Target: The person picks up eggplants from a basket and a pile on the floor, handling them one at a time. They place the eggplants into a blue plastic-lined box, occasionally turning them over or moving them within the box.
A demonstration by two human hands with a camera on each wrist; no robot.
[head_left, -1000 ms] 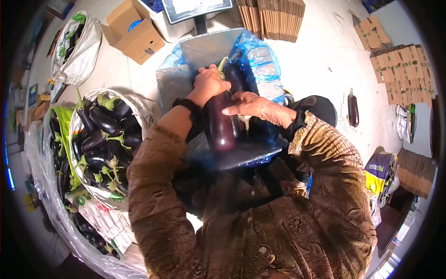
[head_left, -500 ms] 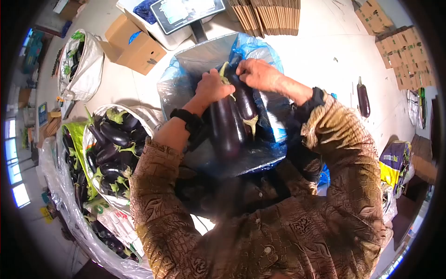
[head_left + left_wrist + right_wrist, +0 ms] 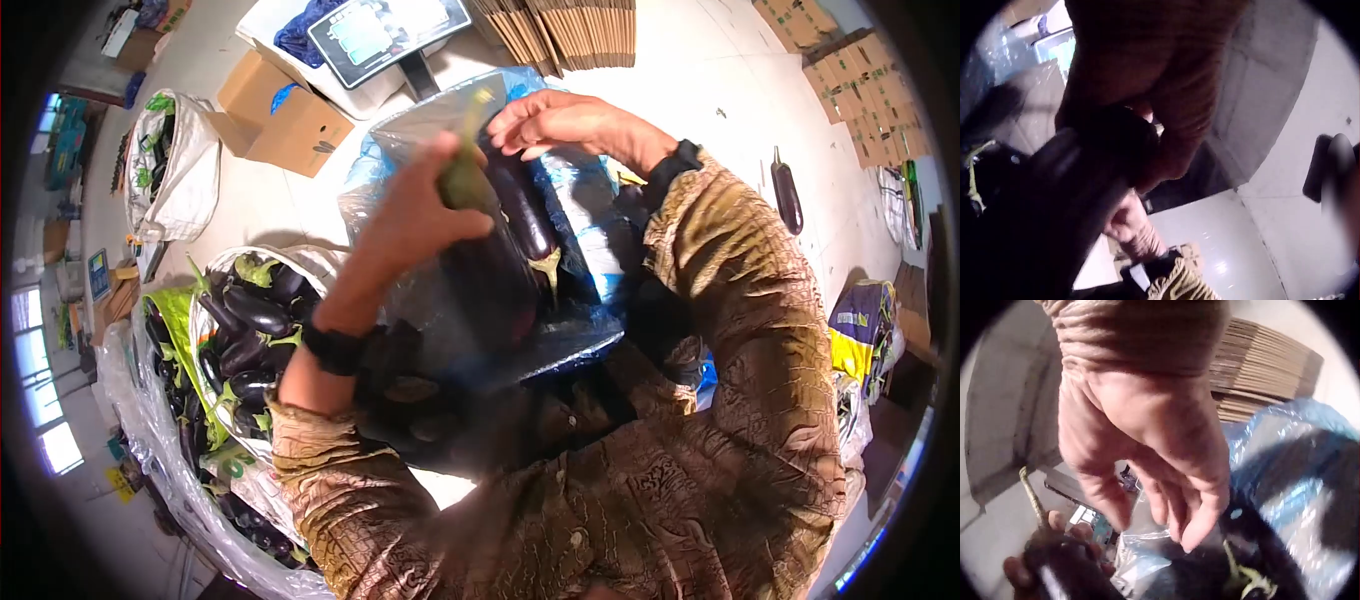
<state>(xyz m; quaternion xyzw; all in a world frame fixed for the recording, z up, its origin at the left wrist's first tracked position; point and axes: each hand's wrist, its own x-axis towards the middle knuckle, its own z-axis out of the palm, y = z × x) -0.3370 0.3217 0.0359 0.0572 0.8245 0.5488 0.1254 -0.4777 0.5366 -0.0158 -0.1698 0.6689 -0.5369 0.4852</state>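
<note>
My left hand point(image 3: 415, 215) grips a large dark eggplant point(image 3: 485, 275) around its stem end, over a container lined with blue plastic point(image 3: 590, 215). The eggplant's green stem rises past the thumb, and the hand is blurred. In the right wrist view, fingers curl around that eggplant point(image 3: 1063, 569). Beside it another eggplant point(image 3: 525, 215) lies in the liner, its pale green cap toward my body. My right hand point(image 3: 580, 125) hovers over the container's far side, fingers loosely bent with nothing between them. In the left wrist view, the held eggplant is mostly in shadow.
A white sack of eggplants point(image 3: 245, 330) stands at the left, with another sack point(image 3: 175, 180) farther back. Beyond the container are a scale display point(image 3: 385, 40), an open carton point(image 3: 285, 110) and stacked flat cardboard point(image 3: 560, 35). A single eggplant point(image 3: 787, 195) lies on the floor at right.
My right hand has left the held eggplant and moved to the far side of the container. The left hand, still gripping the eggplant, has shifted slightly left; its stem end has tilted up.
</note>
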